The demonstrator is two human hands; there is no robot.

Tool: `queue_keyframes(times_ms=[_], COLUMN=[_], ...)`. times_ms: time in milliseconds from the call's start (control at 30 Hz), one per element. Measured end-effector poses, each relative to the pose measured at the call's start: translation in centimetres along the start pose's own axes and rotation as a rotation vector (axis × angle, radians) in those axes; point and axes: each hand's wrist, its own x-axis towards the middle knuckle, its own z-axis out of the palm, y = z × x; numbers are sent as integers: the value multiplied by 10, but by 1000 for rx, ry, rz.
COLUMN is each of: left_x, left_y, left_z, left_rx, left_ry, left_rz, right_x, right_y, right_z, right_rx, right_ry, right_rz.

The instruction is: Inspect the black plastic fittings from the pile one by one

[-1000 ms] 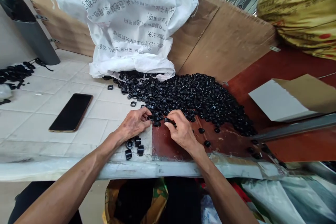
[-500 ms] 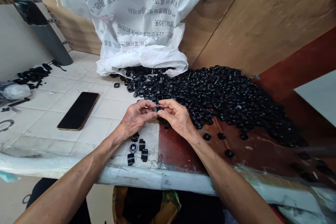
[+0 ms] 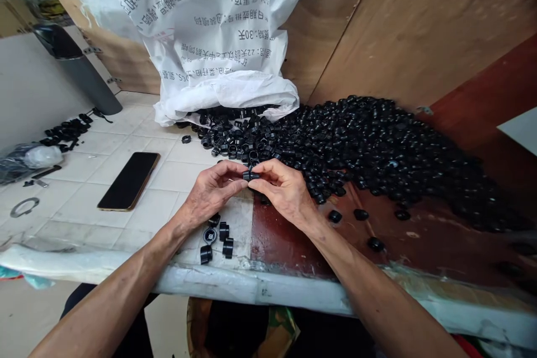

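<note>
My left hand (image 3: 216,187) and my right hand (image 3: 283,187) meet over the table, at the near edge of a big pile of small black plastic parts (image 3: 352,140). Between the thumb and fingers of each hand is a small black plastic ring (image 3: 247,175); the two pieces touch, and fingertips cover much of them. Just below my left hand lie several black plastic caps (image 3: 210,235) on the pale tabletop, one facing up so that its inside shows.
A white printed sack (image 3: 226,89) lies open behind the pile. To the left are a phone (image 3: 128,180), a dark grey bottle (image 3: 79,70), a flat metal ring (image 3: 24,207) and more black parts (image 3: 67,133). Below the padded table edge (image 3: 210,285) stands a dark-mouthed container (image 3: 197,327).
The view has shifted slightly. My hands stay together at the same spot, and the black pieces between them now sit in line, pressed end to end.
</note>
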Motion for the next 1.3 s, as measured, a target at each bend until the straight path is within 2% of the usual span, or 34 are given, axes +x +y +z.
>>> queue_keyframes(times_ms=[200, 367, 700, 867, 967, 1200, 1300], left_x=[-2, -3, -5, -5, -5, -7, -6], left_y=[1, 1, -7, -3, 2, 1, 1], left_z=[2, 4, 3, 5, 7, 8, 9], left_rx=[-4, 27, 135, 110, 96, 129, 123], left_ry=[-6, -11, -61, -35, -2, -19, -25], left_rz=[53, 66, 114, 89, 64, 81, 71], right_x=[-1, -3, -5, -6, -6, -7, -7], right_y=[-3, -6, -9, -8, -6, 3, 0], right_z=[-3, -1, -1, 0, -2, -2, 0], right_rx=[-46, -11, -201, -253, -265, -375, -355], right_ry=[-4, -9, -55, 10, -27, -56, -14], right_rz=[-103, -9, -10, -128, -186, -157, -150])
